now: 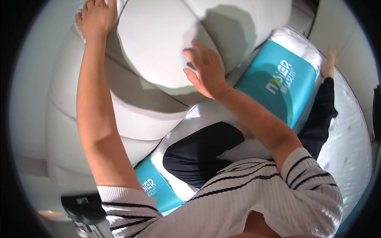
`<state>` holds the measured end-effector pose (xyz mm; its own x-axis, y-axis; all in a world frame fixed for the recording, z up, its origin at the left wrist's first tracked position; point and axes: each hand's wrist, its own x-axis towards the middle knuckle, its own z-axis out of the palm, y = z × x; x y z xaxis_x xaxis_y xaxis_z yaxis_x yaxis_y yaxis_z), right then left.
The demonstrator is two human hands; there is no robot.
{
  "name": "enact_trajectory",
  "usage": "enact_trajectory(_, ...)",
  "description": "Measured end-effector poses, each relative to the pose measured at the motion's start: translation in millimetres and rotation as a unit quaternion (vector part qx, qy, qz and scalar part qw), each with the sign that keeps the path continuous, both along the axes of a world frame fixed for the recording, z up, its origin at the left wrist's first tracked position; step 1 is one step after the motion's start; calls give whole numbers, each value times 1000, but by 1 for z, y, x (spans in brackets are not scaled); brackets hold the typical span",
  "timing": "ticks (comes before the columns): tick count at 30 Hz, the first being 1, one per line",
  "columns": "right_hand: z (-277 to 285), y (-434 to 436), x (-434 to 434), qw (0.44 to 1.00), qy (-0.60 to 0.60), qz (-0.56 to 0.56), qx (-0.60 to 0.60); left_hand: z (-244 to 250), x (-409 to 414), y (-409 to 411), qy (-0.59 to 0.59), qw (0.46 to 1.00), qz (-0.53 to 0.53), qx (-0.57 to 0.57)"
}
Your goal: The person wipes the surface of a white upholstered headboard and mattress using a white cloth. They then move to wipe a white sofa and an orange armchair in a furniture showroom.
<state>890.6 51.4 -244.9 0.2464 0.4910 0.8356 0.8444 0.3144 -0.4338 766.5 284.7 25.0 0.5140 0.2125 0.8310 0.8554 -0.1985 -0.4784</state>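
Observation:
My left hand (96, 18) reaches to the top left and lies with spread fingers on a white cloth with a ruffled edge (79, 28), over the pale padded headboard (71, 68); whether it grips the cloth cannot be told, as the fingertips are cut off by the frame. My right hand (205, 70) is raised near the middle, fingers apart and bent, with nothing in it. Beneath and beside it is a large pale cushioned panel (157, 38). A teal-banded, plastic-covered mattress (279, 80) lies under my legs, bearing writing.
My bent knee in black trousers (199, 151) rests on the mattress, and my other leg stretches to the right, its bare foot (329, 64) near a pale wall or panel (345, 29). A black padded object (84, 206) on a metal frame stands at the lower left.

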Motion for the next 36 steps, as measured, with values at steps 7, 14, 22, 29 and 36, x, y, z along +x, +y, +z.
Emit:
enact_trajectory(7,-137,-48,86,977,-2,-120,-178,-149,116,-133,214,970,-112,-38)
enact_trajectory(14,-178,-148,133,955,-37,-181,-232,-290,162,-143,434,860,-165,-211)
enact_trajectory(22,-196,-108,99,922,-100,-79,-367,-513,132,-92,657,747,-70,-73)
enact_trajectory(29,-214,-93,109,932,-109,-11,-347,-516,149,-108,711,702,-39,16)
enact_trajectory(36,-218,-93,117,958,-74,3,-277,-466,252,-127,707,706,-36,25)
